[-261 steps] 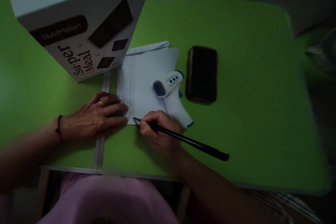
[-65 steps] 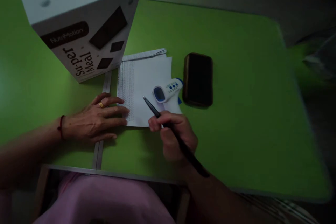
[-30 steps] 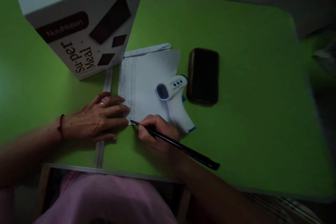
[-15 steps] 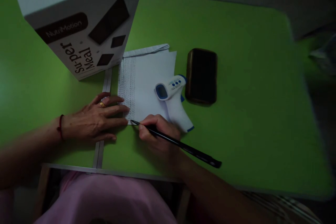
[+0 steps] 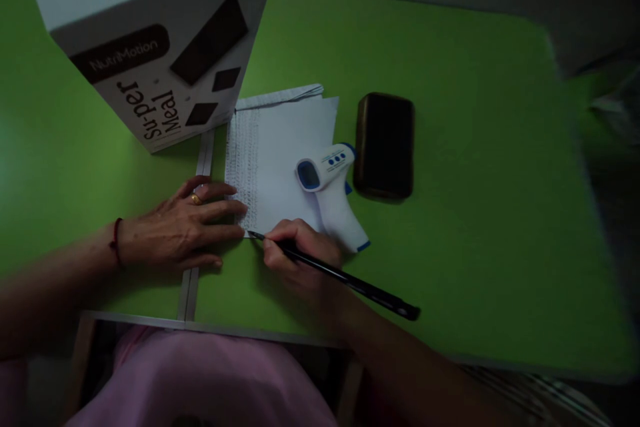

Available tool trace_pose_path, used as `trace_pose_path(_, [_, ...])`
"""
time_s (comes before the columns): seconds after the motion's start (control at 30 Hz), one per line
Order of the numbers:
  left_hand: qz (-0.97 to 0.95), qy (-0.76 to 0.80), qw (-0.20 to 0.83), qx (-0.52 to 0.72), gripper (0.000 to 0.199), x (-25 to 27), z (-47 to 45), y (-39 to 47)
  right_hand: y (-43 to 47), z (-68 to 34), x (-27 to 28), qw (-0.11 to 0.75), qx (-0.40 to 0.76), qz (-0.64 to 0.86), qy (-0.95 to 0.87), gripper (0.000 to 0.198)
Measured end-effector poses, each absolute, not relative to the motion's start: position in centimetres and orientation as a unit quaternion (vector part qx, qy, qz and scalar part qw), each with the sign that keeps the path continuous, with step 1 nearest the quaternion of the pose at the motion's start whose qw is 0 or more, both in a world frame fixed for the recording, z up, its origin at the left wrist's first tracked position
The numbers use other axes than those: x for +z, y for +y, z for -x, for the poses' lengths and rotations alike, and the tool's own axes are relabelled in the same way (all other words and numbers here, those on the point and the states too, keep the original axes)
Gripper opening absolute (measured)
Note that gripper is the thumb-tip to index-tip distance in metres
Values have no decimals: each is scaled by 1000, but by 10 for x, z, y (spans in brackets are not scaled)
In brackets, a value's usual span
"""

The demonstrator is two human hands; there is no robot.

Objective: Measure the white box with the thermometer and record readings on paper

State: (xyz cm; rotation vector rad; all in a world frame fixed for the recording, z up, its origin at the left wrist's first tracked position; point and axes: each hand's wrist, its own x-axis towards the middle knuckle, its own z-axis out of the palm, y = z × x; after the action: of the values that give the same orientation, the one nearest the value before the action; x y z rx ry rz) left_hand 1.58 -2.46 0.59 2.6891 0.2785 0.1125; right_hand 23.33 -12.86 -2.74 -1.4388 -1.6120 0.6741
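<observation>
A white sheet of paper point(image 5: 280, 127) lies on the green table, with dense rows of small handwriting along its left side. My left hand point(image 5: 187, 227) rests flat, fingers spread, its fingertips on the paper's lower left edge. A black pen point(image 5: 357, 280) is pinched in my right hand point(image 5: 303, 257), and its tip meets the paper near the bottom edge, close to my left fingertips. On the paper's right part lies a white and blue infrared thermometer point(image 5: 335, 197), just beyond my right hand.
A tall white box point(image 5: 165, 60) printed "NutriMotion Su-per Meal" stands at the paper's upper left. To the right of the thermometer sits a dark rounded case point(image 5: 385, 145). A metal seam point(image 5: 187, 293) crosses the green table point(image 5: 490, 200) beneath my left hand.
The pen and my right hand have shifted very slightly, the pen's back end moving a little left. My left hand stays in place on the paper.
</observation>
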Motion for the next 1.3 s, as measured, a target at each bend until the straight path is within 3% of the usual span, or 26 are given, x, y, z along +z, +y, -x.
trace_pose_path(1.3, [-973,86,207,54,43,2,-14,-23,-128,-233,-23,439,259,595,-622,13])
